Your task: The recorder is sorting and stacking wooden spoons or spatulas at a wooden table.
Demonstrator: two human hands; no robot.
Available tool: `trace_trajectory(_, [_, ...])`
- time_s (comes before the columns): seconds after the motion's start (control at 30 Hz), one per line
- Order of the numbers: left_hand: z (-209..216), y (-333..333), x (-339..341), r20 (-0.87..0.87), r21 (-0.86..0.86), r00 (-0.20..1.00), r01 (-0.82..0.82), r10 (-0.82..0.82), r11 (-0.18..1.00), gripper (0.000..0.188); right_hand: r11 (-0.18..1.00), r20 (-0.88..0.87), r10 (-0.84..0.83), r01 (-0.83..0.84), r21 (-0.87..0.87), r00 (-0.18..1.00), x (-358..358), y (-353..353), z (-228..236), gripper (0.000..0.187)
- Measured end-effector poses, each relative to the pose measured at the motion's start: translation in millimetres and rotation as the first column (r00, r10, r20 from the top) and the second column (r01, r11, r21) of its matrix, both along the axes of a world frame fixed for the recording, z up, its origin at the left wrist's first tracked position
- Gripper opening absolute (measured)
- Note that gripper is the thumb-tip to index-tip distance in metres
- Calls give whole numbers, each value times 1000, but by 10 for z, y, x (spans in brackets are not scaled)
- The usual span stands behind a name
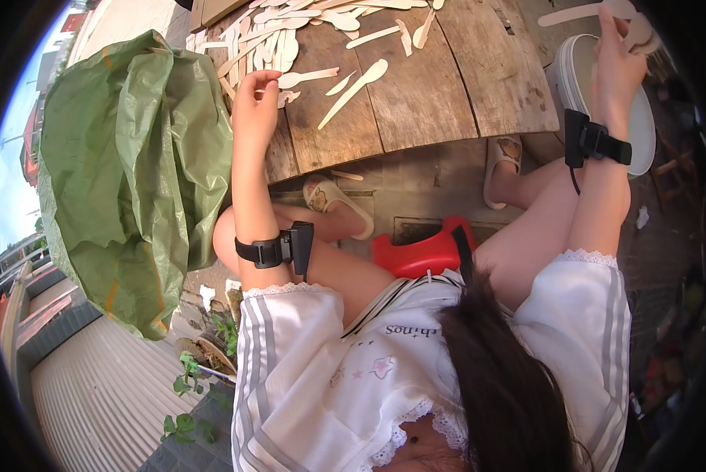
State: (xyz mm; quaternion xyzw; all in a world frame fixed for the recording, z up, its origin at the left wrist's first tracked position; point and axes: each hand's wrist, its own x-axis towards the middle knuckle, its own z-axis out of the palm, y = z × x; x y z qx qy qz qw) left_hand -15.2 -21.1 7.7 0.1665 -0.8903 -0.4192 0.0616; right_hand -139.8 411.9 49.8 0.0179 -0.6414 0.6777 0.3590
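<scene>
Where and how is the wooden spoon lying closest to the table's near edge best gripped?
Probably by the middle of its handle, coming from above on the right. The wooden spoon lies flat and slanted, handle end toward the wearer, so pinching across the narrow handle suits it; a pointed sliver close along its left leaves less finger room there.

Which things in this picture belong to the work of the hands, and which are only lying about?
Part of the work:
loose wooden cutlery near the left hand
wooden pieces held by the right hand
wooden table
white bucket, probably

Apparently just lying about:
green sheet
red plastic object
leafy plant
</scene>
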Motion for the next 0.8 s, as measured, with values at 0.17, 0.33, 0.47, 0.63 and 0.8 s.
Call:
trace_trajectory(0.17, [34,224,67,39,-557,996,90,-82,826,26,928,-158,-312,337,162,937,27,1203,109,19])
trace_trajectory(0.33, [-45,354,-42,74,-691,990,137,-120,710,33,947,409,-309,318,47,858,170,1776,-39,39])
trace_trajectory(0.47, [-39,420,-130,46,-740,991,117,-123,663,32,951,359,14,99,-294,933,204,1633,-6,26])
trace_trajectory(0.63, [-47,488,-220,27,-748,989,116,-144,654,30,865,255,217,-65,-498,942,135,1412,39,21])
trace_trajectory(0.8, [-185,262,-260,24,-719,998,-18,51,695,31,760,185,426,-240,-604,886,84,767,21,16])
